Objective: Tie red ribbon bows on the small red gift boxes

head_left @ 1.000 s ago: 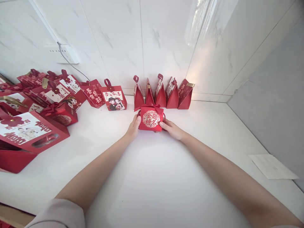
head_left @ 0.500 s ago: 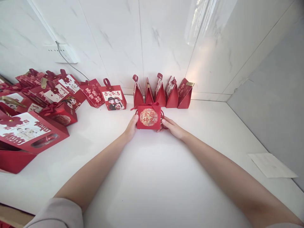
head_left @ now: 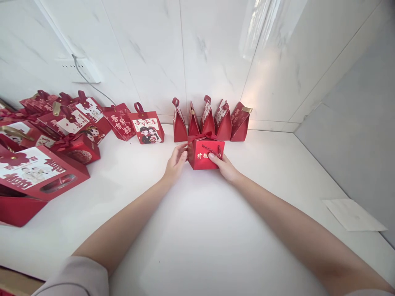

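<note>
A small red gift box (head_left: 199, 158) with a ribbon bow on top and a twisted cord handle is between my hands, near the middle of the white table (head_left: 197, 230). My right hand (head_left: 222, 164) grips its right side, thumb over the front face with gold lettering. At the box's left edge is my left hand (head_left: 177, 163), its thumb and fingers against or just beside that side; its fingertips are partly hidden. Directly behind stand several narrow red boxes (head_left: 222, 128) in a row.
To the left, many red boxes (head_left: 74, 154) are crowded together, a large one with a window in front. A red box with a couple printed on it (head_left: 151, 133) stands by the tiled wall (head_left: 154, 49). White paper (head_left: 353, 214) lies at the right edge.
The red gift box has turned, showing a corner and the side with gold lettering and cord instead of the round gold emblem. It sits slightly further right; my right thumb is now on its front.
</note>
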